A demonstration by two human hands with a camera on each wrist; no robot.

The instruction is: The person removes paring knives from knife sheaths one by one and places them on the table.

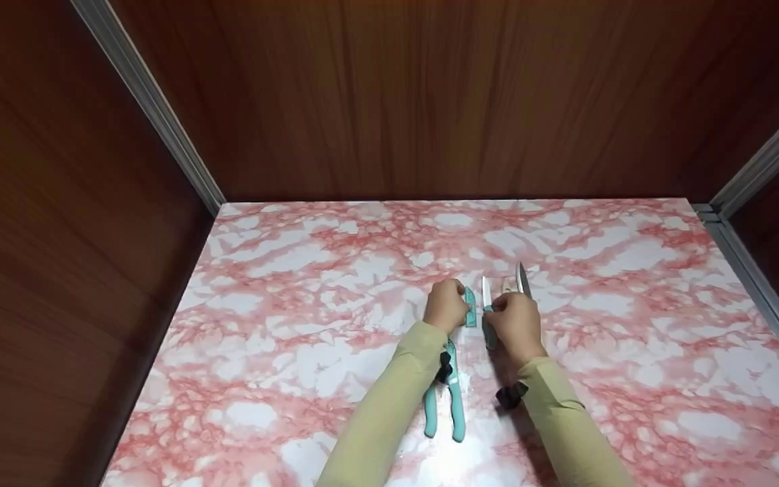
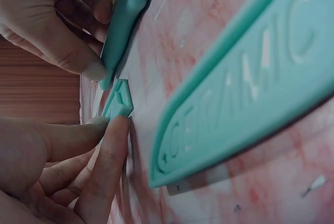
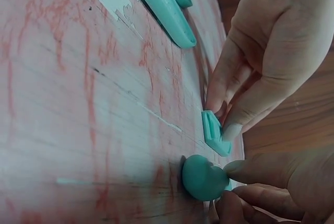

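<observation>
Your left hand (image 1: 446, 306) pinches a teal sheath (image 1: 470, 308) between thumb and fingers, while your right hand (image 1: 518, 321) pinches the handle of a knife (image 1: 490, 335), its bare blade pointing away from you. Both are over the middle of the tabletop (image 1: 295, 365), side by side but apart. The step looks like pairing sheath and blade; if so, the next move calls for lining the tip up with the slot, fingers clear of the edge.

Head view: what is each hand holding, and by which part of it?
The left hand pinches a small turquoise sheath along its side; the right hand grips a small knife by its handle.
</observation>
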